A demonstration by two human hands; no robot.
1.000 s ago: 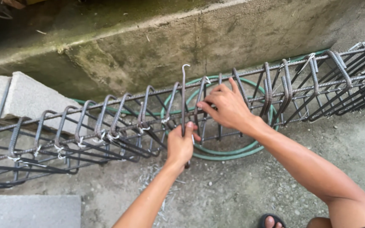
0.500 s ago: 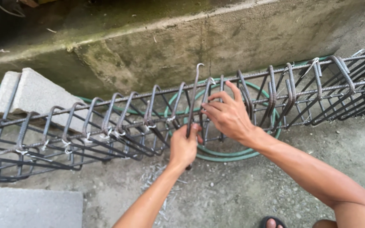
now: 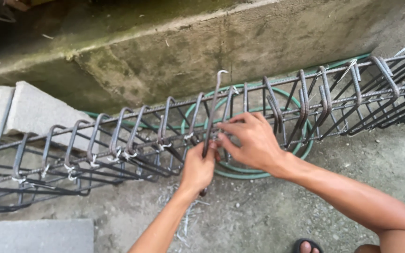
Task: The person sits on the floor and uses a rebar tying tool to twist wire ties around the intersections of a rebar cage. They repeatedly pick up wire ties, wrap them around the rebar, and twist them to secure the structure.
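Observation:
A long rebar cage (image 3: 132, 136) of dark steel bars and square stirrups lies on its side across the concrete ground. My left hand (image 3: 198, 168) is closed around a thin hooked steel tool (image 3: 213, 105) that stands upright against the cage, its hooked tip up by the top bar. My right hand (image 3: 251, 140) sits right beside it, fingers pinching at a stirrup and bar joint next to the tool. Pale tie wires (image 3: 128, 154) mark several joints to the left.
A grey concrete block (image 3: 29, 112) props the cage at left. A green hose (image 3: 254, 171) is coiled under the cage. A mossy concrete wall (image 3: 188, 51) runs behind. A grey slab (image 3: 33, 234) lies at bottom left, cut wire scraps (image 3: 183, 225) near it. Toes in a sandal (image 3: 308, 246) show below.
The view has shifted so the cage and hands sit further right. Both hands stay at the same joint; the hooked tool has tilted slightly.

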